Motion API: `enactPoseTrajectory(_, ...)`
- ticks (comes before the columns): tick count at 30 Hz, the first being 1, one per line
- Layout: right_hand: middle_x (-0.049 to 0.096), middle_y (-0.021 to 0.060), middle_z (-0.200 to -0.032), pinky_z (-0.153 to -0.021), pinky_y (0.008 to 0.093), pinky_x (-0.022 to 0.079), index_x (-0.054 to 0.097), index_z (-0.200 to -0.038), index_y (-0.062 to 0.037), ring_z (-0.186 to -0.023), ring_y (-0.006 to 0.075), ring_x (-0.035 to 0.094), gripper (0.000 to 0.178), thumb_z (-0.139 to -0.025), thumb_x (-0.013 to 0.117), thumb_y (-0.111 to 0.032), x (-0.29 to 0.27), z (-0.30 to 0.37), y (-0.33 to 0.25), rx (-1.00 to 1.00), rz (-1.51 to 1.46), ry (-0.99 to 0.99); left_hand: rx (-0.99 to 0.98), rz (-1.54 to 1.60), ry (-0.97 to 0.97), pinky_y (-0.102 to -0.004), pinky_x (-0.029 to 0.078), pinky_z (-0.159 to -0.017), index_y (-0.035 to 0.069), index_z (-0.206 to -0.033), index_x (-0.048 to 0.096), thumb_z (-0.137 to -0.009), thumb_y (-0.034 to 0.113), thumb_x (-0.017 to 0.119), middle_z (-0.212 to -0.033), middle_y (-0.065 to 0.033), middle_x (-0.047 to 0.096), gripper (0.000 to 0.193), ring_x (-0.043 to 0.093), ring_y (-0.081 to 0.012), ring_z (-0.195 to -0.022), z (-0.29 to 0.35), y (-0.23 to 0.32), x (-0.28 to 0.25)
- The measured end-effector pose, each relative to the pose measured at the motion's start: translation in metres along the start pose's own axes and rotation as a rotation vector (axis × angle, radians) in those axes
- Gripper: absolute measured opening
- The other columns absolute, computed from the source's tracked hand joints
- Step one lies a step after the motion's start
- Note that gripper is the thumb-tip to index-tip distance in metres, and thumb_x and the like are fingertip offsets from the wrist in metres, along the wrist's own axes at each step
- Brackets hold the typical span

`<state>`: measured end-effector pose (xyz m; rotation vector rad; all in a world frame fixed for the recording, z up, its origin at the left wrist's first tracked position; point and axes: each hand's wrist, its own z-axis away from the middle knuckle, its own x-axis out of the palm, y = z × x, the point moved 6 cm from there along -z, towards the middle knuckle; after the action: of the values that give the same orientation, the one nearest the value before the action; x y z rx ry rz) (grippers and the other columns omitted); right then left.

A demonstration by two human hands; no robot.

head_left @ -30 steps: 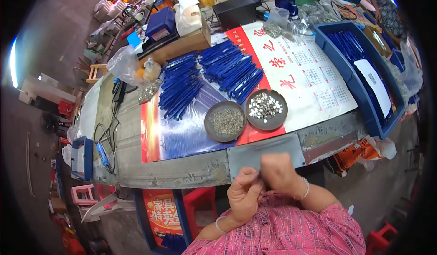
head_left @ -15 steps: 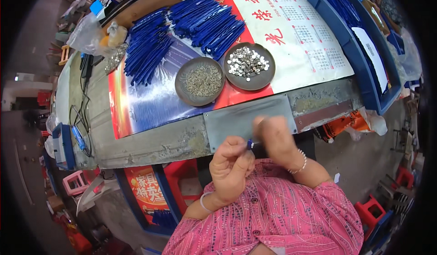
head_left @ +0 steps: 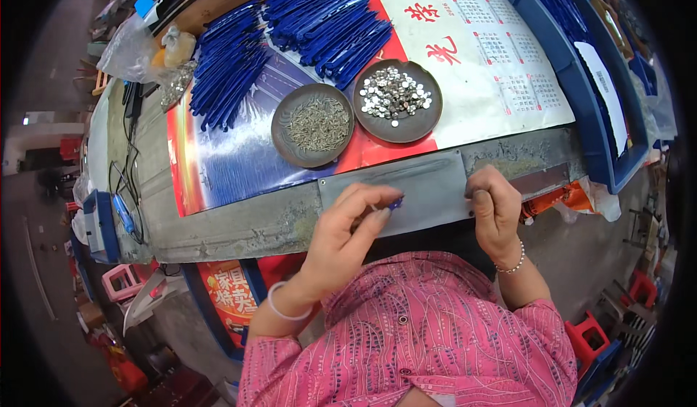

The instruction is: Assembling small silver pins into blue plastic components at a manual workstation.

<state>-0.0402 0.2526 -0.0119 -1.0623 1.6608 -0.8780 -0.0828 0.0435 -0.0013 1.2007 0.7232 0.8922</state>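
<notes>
My left hand (head_left: 337, 236) is closed in a pinch over the grey metal plate at the table's front edge. A small dark-blue piece (head_left: 396, 204) sticks out past its fingertips; most of it is hidden by the fingers. To the right, my right hand (head_left: 497, 218) is held apart with fingers curled and thumb pressed in. A dark speck shows at its fingertips, too small to name. Beyond the hands stand two round dark dishes: the left dish (head_left: 282, 140) holds small thin metal pins, the right dish (head_left: 428, 120) shiny round metal discs.
Piles of slender blue strips (head_left: 327, 29) lie on a printed calendar sheet (head_left: 501, 116) behind the dishes. A blue plastic tray (head_left: 577, 109) with more strips stands at the right. The grey metal plate (head_left: 428, 182) borders the table edge. Cables and a blue tool (head_left: 123, 214) lie at left.
My hands have moved apart: the left shifted left and forward with the blue piece, the right swung away to the right. The view has shifted slightly.
</notes>
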Motion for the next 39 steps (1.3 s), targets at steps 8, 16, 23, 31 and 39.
enactPoseTrajectory(8, 0.055, 0.0125, -0.073, -0.055, 0.0291, 0.041, 0.052, -0.08, 0.0008, -0.061, 0.022, 0.052, 0.021, -0.093, 0.048, -0.015, -0.007, 0.006, -0.001, -0.232, 0.161, 0.197, 0.437, -0.674, -0.113, -0.0324, 0.047, -0.062, 0.001, -0.097, 0.063, -0.082, 0.0, 0.058, -0.083, -0.0121, 0.055, 0.015, 0.059, -0.0276, -0.074, -0.05, 0.017, 0.038)
enactPoseTrajectory(16, 0.054, 0.0107, -0.068, -0.05, 0.0328, 0.042, 0.053, -0.075, -0.0013, -0.056, 0.0261, 0.054, 0.017, -0.086, 0.058, -0.014, -0.006, -0.002, 0.001, -0.199, 0.171, 0.177, 0.519, -1.054, -0.289, -0.0394, 0.046, -0.06, 0.005, -0.098, 0.06, -0.07, 0.001, 0.056, -0.083, -0.0115, 0.048, 0.028, 0.056, -0.029, -0.076, -0.057, 0.018, 0.038)
enactPoseTrajectory(23, 0.055, 0.0113, -0.069, -0.05, 0.0334, 0.042, 0.054, -0.075, -0.001, -0.057, 0.0268, 0.054, 0.015, -0.084, 0.06, -0.011, -0.012, 0.004, 0.002, -0.18, 0.147, 0.199, 0.339, -1.047, -0.163, -0.037, 0.045, -0.057, 0.002, -0.097, 0.062, -0.078, -0.006, 0.058, -0.082, -0.0128, 0.051, 0.021, 0.057, -0.0308, -0.068, -0.027, 0.011, -0.012)
enactPoseTrajectory(31, 0.057, 0.0113, -0.079, -0.059, 0.0334, 0.043, 0.057, -0.085, -0.0024, -0.067, 0.0249, 0.055, 0.009, -0.08, 0.061, -0.007, 0.0, -0.007, 0.0, -0.125, 0.191, 0.144, 0.393, -0.787, -0.064, -0.0276, 0.042, -0.062, -0.002, -0.098, 0.06, -0.082, -0.007, 0.056, -0.08, -0.0121, 0.052, 0.018, 0.054, -0.022, -0.069, -0.033, 0.029, 0.018)
enactPoseTrajectory(39, 0.055, 0.0072, -0.081, -0.073, 0.037, 0.043, 0.058, -0.082, -0.0065, -0.077, 0.0235, 0.057, 0.014, -0.069, 0.06, -0.011, 0.043, -0.04, -0.021, -0.297, 0.641, -0.379, 0.223, -0.282, 0.182, -0.0246, 0.042, -0.076, -0.004, -0.101, 0.058, -0.08, -0.01, 0.054, -0.093, -0.0084, 0.054, 0.023, 0.053, -0.0157, -0.086, 0.002, 0.021, -0.024)
